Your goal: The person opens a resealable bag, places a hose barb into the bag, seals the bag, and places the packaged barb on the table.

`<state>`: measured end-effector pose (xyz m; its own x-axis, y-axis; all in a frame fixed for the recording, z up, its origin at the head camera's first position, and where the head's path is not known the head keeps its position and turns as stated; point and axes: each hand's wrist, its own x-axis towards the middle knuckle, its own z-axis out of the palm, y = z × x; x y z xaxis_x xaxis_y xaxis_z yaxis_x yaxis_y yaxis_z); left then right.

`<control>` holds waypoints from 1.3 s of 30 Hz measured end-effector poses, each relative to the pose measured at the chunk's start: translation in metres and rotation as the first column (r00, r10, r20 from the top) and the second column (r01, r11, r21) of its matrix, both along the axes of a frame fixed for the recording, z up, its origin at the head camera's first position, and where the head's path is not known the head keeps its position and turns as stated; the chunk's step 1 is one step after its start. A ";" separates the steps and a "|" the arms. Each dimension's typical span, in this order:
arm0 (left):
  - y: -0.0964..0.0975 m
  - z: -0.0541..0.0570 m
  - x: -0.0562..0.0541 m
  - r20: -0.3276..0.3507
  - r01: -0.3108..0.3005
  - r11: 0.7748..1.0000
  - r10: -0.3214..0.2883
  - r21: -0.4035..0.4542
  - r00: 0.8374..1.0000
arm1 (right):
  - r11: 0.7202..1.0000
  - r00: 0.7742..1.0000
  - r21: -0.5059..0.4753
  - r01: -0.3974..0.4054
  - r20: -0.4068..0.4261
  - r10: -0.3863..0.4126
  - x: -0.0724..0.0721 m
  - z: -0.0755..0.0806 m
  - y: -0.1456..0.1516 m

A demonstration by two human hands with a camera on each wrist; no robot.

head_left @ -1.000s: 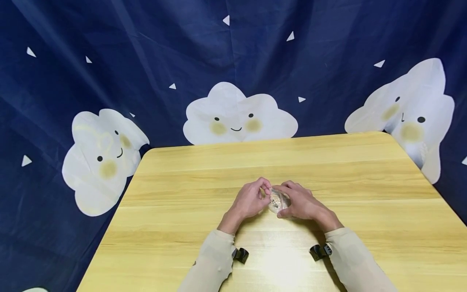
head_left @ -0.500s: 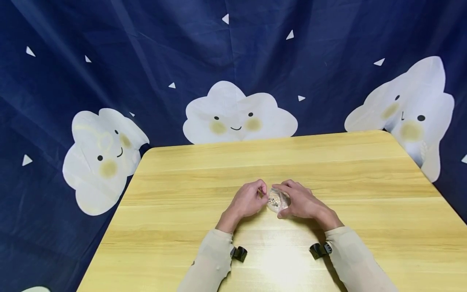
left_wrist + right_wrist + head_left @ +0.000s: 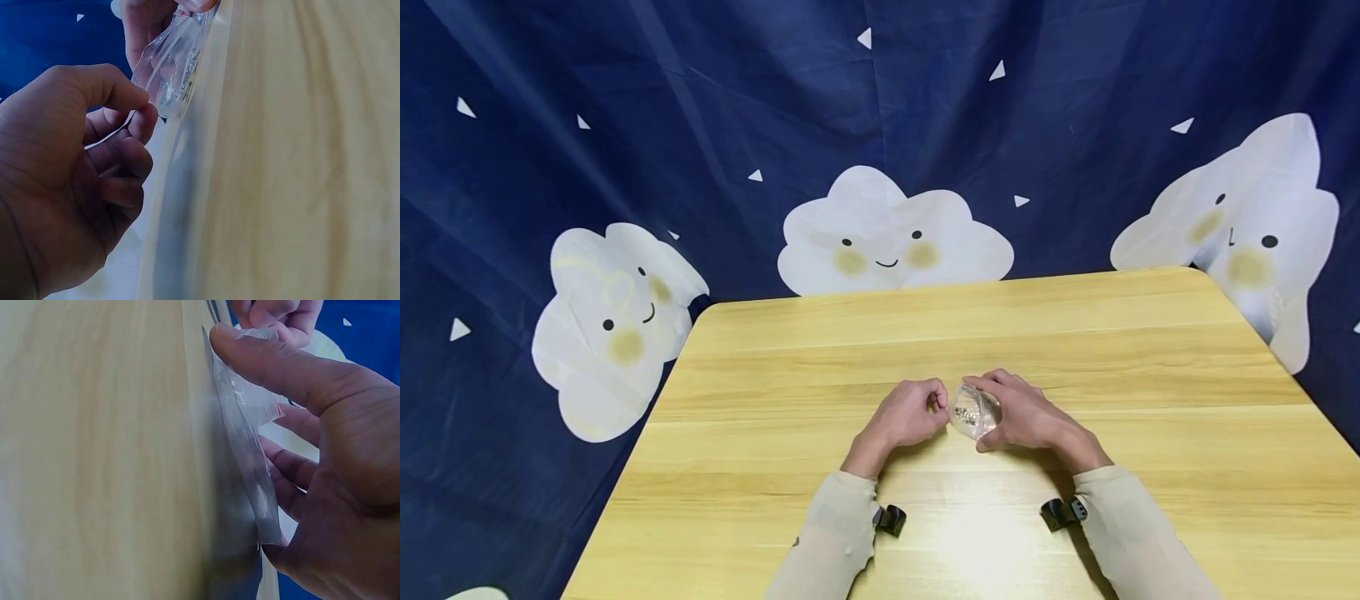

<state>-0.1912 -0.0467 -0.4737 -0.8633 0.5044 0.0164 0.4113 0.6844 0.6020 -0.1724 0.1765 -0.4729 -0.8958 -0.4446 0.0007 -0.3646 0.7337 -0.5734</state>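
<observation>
A clear plastic zip bag point(image 3: 967, 410) with small dark marks on it lies low over the table between my two hands. At its left edge, my left hand point(image 3: 910, 414) pinches the film between thumb and forefinger, the other fingers curled in. My right hand point(image 3: 1024, 414) holds the bag's right side, thumb on the near side and fingers on the far side. In the right wrist view the crinkled bag point(image 3: 247, 456) shows a short red strip beside the fingers. The left wrist view shows the bag point(image 3: 172, 69) bulging between both hands.
The pale wooden table point(image 3: 775, 375) extends around both hands, with a bright glare near its front. Behind it hangs a dark blue curtain point(image 3: 715, 100) printed with smiling clouds. Black wrist devices point(image 3: 891, 521) sit at both sleeves.
My left hand has drawn slightly left and its fingers have lowered. More of the bag shows, spread rounder between the hands. The right hand has barely moved.
</observation>
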 end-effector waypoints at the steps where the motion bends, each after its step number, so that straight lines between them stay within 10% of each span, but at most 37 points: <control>1: 0.000 0.000 0.000 0.003 -0.002 1.000 0.002 -0.001 1.000 | 1.000 1.000 -0.003 -0.004 -0.003 0.004 0.000 0.000 0.000; 18: -0.011 0.005 0.000 0.130 -0.002 0.998 0.010 -0.066 0.991 | 0.999 0.988 -0.011 -0.050 0.143 0.051 -0.004 0.004 0.007; 33: -0.011 0.010 0.001 0.290 0.042 0.999 -0.032 -0.029 0.957 | 0.993 0.996 0.078 0.086 0.010 -0.087 0.006 0.005 -0.007; 39: -0.006 0.008 0.004 0.253 0.040 0.999 -0.030 -0.032 0.967 | 0.992 0.995 0.073 0.101 -0.018 -0.100 0.008 0.004 -0.007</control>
<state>-0.1877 -0.0527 -0.4652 -0.8191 0.5305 -0.2182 0.2736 0.6957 0.6642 -0.1647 0.1697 -0.4686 -0.9360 -0.3517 -0.0155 -0.2948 0.8071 -0.5115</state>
